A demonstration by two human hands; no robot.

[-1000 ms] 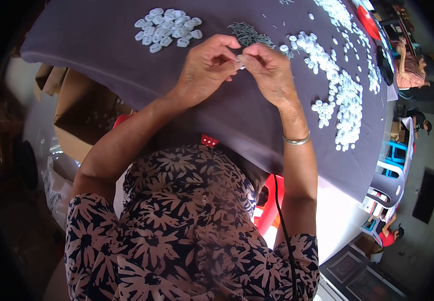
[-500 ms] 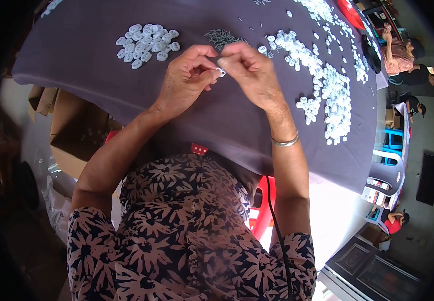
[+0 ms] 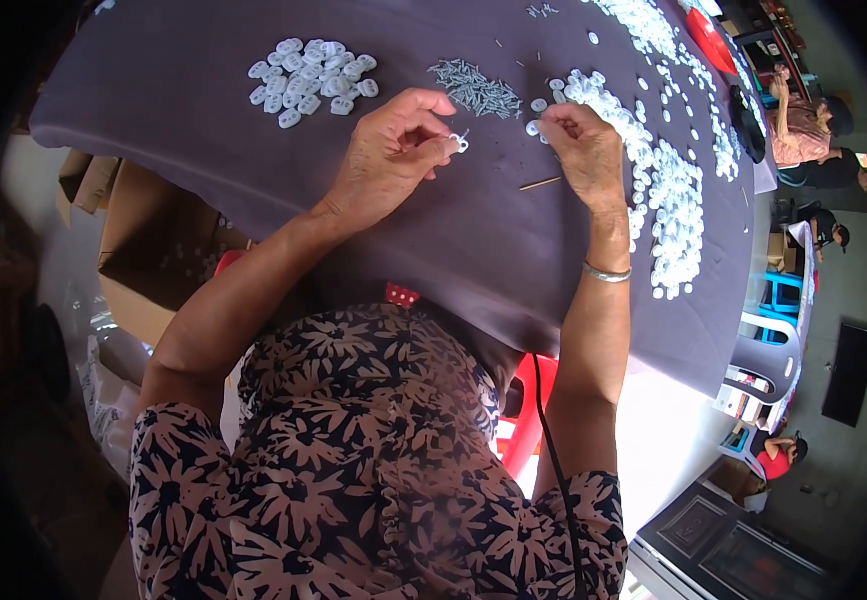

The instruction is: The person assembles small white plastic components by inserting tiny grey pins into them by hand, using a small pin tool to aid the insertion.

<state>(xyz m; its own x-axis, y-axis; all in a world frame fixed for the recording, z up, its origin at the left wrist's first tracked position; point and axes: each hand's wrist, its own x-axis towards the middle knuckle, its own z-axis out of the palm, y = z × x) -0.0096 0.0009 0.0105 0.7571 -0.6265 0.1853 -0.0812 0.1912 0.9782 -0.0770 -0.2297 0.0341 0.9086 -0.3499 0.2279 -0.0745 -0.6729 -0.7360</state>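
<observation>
My left hand (image 3: 398,145) pinches a small white two-holed plastic piece (image 3: 460,143) between thumb and fingers, with a thin grey screw-like pin standing in it. Out to the right, my right hand (image 3: 585,150) has its thumb and fingertips drawn together at the near edge of a spread of small white round pieces (image 3: 668,205). A white piece (image 3: 533,128) shows beside those fingertips; whether they grip anything is hidden. Beyond and between the hands lies a heap of grey screw-like pins (image 3: 478,88). Farther left is a pile of white oval two-holed pieces (image 3: 308,78).
A thin brass-coloured stick (image 3: 540,184) lies on the dark tablecloth (image 3: 433,235) near my right hand. A red tray (image 3: 708,40) sits at the far right. An open cardboard box (image 3: 138,235) stands below the table's left side. Other people (image 3: 798,130) are off to the right.
My right hand has moved away from my left, rightward to the white round pieces. The brass-coloured stick now shows on the cloth. My left hand still holds the white piece.
</observation>
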